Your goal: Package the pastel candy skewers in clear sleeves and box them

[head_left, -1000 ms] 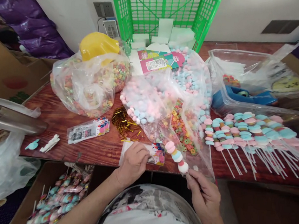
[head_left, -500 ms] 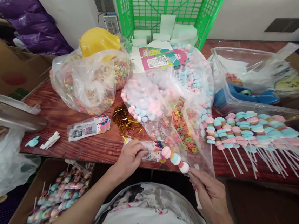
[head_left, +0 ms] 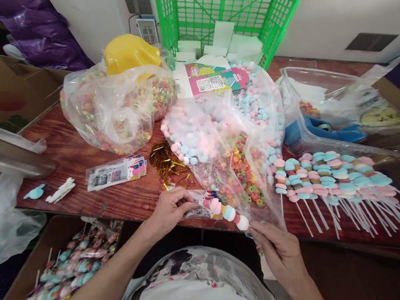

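My right hand (head_left: pixel 277 249) pinches the near end of a marshmallow candy skewer (head_left: pixel 229 213), strung with pink, blue and white pieces and coloured rings. At the table's front edge, my left hand (head_left: pixel 173 208) has thumb and fingers closed on the left part of a clear printed bag (head_left: pixel 199 210). The skewer's pink tip overlaps the bag's right end; whether it is inside, I cannot tell. Behind my left hand lies a bundle of gold twist ties (head_left: pixel 167 161). More printed bags (head_left: pixel 116 174) are stacked to the left.
Finished-looking skewers (head_left: pixel 332 177) lie in a pile at right, sticks toward me. Large bags of marshmallows (head_left: pixel 198 126) and ring candy (head_left: pixel 108 108) fill the middle. A green basket (head_left: pixel 228 6) and clear bin (head_left: pixel 331 106) stand behind. Wrapped skewers (head_left: pixel 75 265) fill a box below left.
My right hand has moved slightly left with the skewer, bringing its tip further over the printed bag. My left hand keeps its pinch. The whole view has shifted a little.
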### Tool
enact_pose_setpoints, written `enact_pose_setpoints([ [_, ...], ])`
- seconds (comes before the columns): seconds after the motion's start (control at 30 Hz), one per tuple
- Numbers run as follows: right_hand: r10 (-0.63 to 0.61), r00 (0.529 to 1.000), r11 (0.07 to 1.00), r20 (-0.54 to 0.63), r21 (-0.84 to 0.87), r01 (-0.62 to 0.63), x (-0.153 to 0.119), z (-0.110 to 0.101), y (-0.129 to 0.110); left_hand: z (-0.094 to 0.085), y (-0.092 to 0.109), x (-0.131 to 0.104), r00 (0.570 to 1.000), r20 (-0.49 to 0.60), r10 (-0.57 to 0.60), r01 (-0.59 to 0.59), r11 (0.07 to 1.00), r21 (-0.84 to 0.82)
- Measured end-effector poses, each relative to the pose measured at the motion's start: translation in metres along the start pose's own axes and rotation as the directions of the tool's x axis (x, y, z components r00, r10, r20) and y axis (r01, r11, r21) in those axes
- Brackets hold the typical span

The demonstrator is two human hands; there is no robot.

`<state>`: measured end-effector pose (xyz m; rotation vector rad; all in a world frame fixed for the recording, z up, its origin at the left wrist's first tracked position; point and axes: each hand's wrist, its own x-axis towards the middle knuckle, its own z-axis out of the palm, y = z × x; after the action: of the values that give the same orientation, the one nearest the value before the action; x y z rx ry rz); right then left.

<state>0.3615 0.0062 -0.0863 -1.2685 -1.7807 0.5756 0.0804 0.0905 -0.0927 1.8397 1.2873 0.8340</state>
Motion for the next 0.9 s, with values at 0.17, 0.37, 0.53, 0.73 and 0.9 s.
enact_pose_setpoints([
  [0.17, 0.092, 0.978, 0.988, 0.185, -0.141, -0.066, 0.007, -0.009, 0.004, 0.002, -0.002, -0.001, 0.994, -0.006, 0.112, -0.112, 0.993, 0.028],
  [0.37, -0.014, 0.948, 0.971, 0.317, -0.221, 0.089, 0.030, -0.019, -0.008, 0.005, -0.002, -0.002, 0.956, 0.029, 0.291, -0.292, 0.952, 0.088],
  [0.53, -0.302, 0.924, 0.841, 0.234, -0.392, 0.374, 0.032, 0.002, -0.017, 0.007, -0.005, -0.003, 0.940, 0.042, 0.339, -0.341, 0.936, 0.090],
  [0.73, -0.340, 0.916, 0.851, 0.211, -0.346, 0.396, 0.028, 0.010, -0.013, -0.004, 0.003, -0.007, 0.899, -0.027, 0.437, -0.401, 0.848, 0.347],
  [0.9, -0.318, 0.932, 0.912, 0.176, -0.212, 0.351, 0.031, 0.004, -0.014, -0.012, 0.011, 0.000, 0.863, 0.073, 0.499, -0.464, 0.729, 0.503],
])
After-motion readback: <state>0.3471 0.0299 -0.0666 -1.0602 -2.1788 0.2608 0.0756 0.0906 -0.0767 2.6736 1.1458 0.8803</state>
